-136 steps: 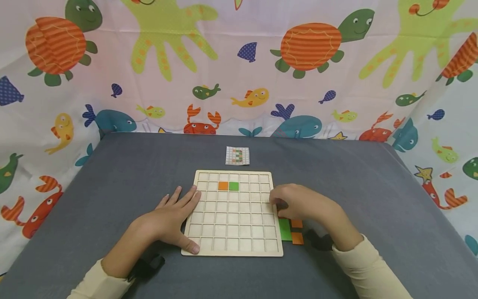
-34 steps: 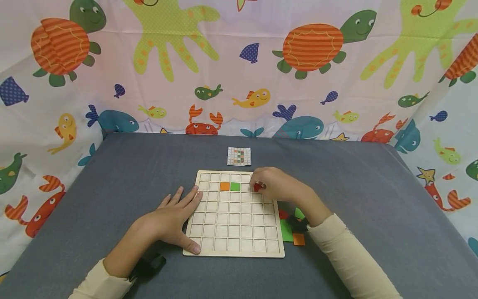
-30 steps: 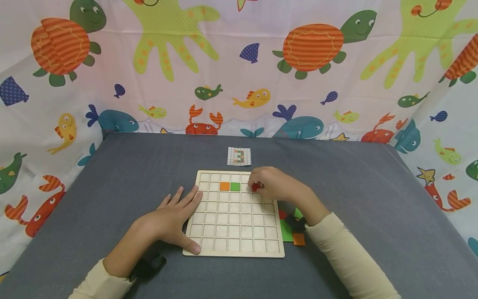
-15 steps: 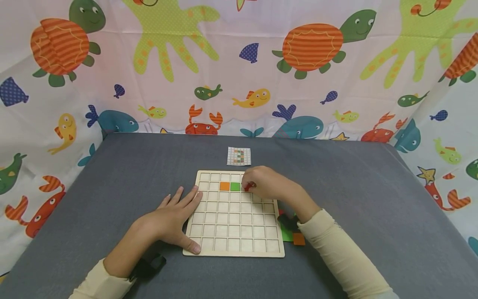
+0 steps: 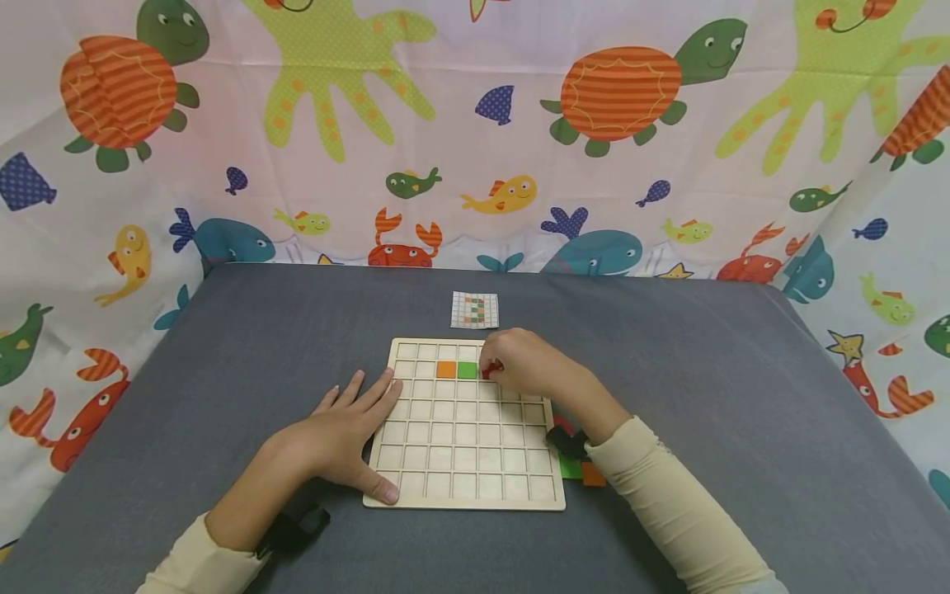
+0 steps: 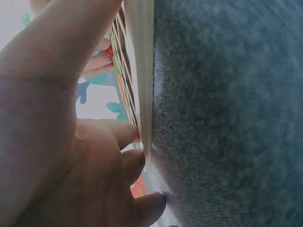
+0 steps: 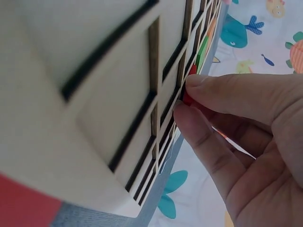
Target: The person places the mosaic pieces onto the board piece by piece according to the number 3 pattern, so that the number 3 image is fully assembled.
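Your right grip [image 5: 523, 363] has just carried a red tile [image 5: 487, 373] in from the right edge of the board [image 5: 460, 503] to the cell just right of the green tile [image 5: 467, 370]; over the last half second it has barely shifted, which suggests you are now settling the tile rather than carrying it. If it seats there, the row would run orange, green, red, with the orange tile [image 5: 446, 370] at its left end. The red tile sits a little below and right of the centre of the head view, mostly covered by your fingers. The right grip is nearly closed, thumb and finger pinching the tile; you have not let go. From what shows, the tile looks square like its neighbours, so you can hardly name a long axis; in the right wrist view its red edge follows the line of the row, left to right in the head view. Whether it lies fully flat in its cell, you cannot tell. Your left grip [image 5: 334, 441] stays spread with straight fingers on the board's left edge, holding nothing. Loose tiles [image 5: 593, 474] lie on the desk [image 5: 297, 330] at the board's lower right, partly hidden by your right arm, and a card [image 5: 475, 310] with a small coloured grid lies above the board.
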`<state>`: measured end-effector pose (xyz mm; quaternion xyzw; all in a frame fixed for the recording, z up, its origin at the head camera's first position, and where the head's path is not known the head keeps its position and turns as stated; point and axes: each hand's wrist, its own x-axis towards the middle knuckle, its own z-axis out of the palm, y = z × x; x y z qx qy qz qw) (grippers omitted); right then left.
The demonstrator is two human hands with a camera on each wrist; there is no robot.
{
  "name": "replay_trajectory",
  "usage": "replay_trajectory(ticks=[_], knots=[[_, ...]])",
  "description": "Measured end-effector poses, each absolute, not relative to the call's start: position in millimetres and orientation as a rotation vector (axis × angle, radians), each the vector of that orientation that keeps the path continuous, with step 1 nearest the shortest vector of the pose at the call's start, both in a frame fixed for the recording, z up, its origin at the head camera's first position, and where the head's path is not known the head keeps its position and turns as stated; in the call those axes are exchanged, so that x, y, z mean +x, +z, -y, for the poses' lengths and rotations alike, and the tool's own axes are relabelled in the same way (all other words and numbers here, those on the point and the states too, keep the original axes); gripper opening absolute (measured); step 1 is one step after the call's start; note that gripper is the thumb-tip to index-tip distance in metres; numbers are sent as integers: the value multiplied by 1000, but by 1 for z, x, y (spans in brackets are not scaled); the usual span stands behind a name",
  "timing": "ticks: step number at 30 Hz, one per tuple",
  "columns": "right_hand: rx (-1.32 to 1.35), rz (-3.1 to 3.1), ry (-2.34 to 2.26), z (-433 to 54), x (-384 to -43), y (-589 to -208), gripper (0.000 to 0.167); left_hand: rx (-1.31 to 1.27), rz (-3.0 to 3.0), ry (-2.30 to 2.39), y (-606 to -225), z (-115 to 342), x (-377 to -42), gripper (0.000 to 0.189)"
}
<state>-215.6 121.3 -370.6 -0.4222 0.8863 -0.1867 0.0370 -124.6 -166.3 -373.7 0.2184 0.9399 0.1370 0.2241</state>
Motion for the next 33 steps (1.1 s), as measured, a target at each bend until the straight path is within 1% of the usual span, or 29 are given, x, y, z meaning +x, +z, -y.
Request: replay_trajectory(ticks=[9, 18, 20, 25, 28, 33], knots=[[-1274, -2748, -558, -119, -212, -369, 11, 608, -2589, 386, -372, 164, -123, 142], [-1278, -2752, -556, -118, -211, -369, 12, 614, -2596, 374, -375, 165, -125, 143], [-1282, -2756, -543, -119, -210, -369, 15, 616, -2596, 375, -375, 165, -125, 143], [-1270, -2752, -521, -124, -204, -369, 30, 617, -2591, 378, -375, 165, -125, 143], [-1214, -2712, -547, -131, -199, -368, 37, 622, -2588, 385, -375, 166, -125, 142], [-1143, -2621, -601, -151, -192, -360, 36, 625, -2584, 383, -374, 167, -126, 142]])
